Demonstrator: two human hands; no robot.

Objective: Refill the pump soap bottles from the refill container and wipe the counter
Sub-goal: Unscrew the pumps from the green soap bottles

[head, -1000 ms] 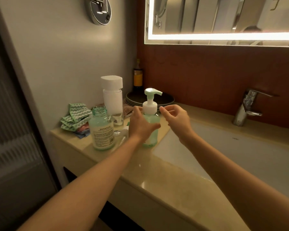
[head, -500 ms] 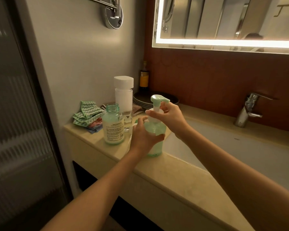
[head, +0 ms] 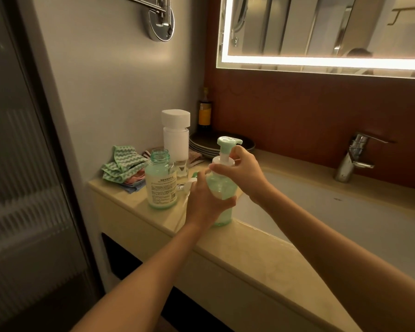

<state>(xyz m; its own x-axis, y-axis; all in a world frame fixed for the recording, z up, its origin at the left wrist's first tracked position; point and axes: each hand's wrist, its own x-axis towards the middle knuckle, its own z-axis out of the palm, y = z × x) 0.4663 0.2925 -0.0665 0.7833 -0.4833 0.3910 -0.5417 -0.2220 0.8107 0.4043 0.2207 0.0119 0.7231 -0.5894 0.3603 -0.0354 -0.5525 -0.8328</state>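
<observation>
1. The left grip [head: 206, 202] is curled round the lower body of the green pump soap bottle [head: 223, 218] and pins it down on the table [head: 237, 250].
2. The right grip [head: 242, 173] is closed on the white collar [head: 222, 161] just under the pump head [head: 228, 142], with thumb and fingers pinching it.
3. The bottle stands upright, long axis vertical, at the table's inner edge just beside the sink basin [head: 345, 216]. The collar sits directly above the left grip. Any unscrewing would likely turn about that vertical axis, the right grip twisting while the left braces.
4. An open labelled bottle [head: 160, 185], its neck uncapped, stands just left of the left grip and nearer that hand. A white dispenser [head: 176, 137] is behind it, and the folded cloths [head: 122, 166] lie further left by the wall.
5. A second ago the right hand hung open beside the neck, not touching it. Half a second ago it had closed in there, and now it clamps the collar. The left grip has stayed on the body throughout.
</observation>
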